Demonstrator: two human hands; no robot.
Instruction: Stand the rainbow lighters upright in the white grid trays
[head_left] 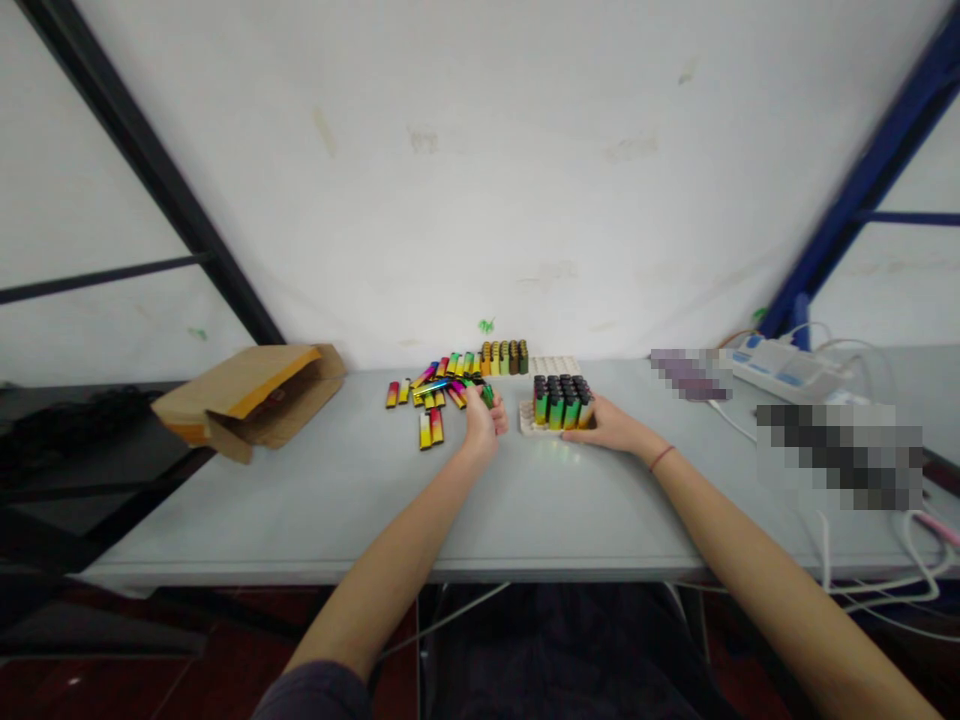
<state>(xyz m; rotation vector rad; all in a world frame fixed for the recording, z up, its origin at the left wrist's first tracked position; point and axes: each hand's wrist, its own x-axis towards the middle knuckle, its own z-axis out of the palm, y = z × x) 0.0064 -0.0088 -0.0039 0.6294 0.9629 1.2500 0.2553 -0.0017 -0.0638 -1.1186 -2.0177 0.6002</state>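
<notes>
Left grip (486, 420) pinching lighter (487, 394), right hand (607, 425) steadying tray (528, 424)

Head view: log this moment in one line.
left hand grips lighter | right hand steadies tray | loose lighters on table

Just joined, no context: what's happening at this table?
A person is handling colourful lighters at a grey table. The left hand grips one lighter beside a loose pile. The right hand rests against a white tray of upright lighters. An open cardboard box lies at left.
</notes>
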